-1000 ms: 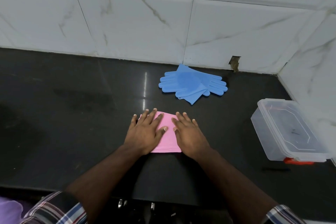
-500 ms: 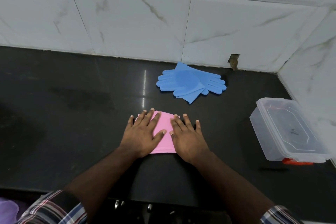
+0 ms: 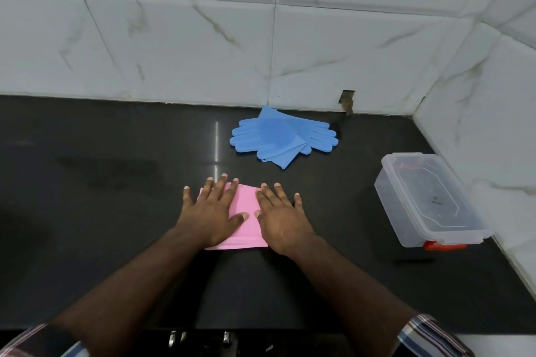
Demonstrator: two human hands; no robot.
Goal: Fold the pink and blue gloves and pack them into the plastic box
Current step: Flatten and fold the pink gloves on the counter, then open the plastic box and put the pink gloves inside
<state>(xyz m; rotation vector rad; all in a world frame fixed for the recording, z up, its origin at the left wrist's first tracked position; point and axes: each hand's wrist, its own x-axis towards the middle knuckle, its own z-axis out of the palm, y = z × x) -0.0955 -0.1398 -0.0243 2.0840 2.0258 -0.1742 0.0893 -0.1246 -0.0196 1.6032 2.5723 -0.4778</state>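
The pink gloves (image 3: pixel 246 206) lie folded into a flat rectangle on the black counter, near its front edge. My left hand (image 3: pixel 213 213) presses flat on their left half, fingers spread. My right hand (image 3: pixel 282 219) lies flat on their right half, also with fingers apart. The blue gloves (image 3: pixel 282 138) lie unfolded and overlapping farther back, near the wall. The clear plastic box (image 3: pixel 426 201) stands at the right by the side wall, with its lid on and a red clip at its near end.
The black counter (image 3: pixel 101 182) runs left and back to a white marble-tiled wall (image 3: pixel 174 46). A second tiled wall closes the right side behind the box. A small dark object (image 3: pixel 413 261) lies in front of the box.
Both hands stay flat on the folded pink gloves; my right hand has slid slightly to the right, showing more pink between the hands. The view has tilted a little.
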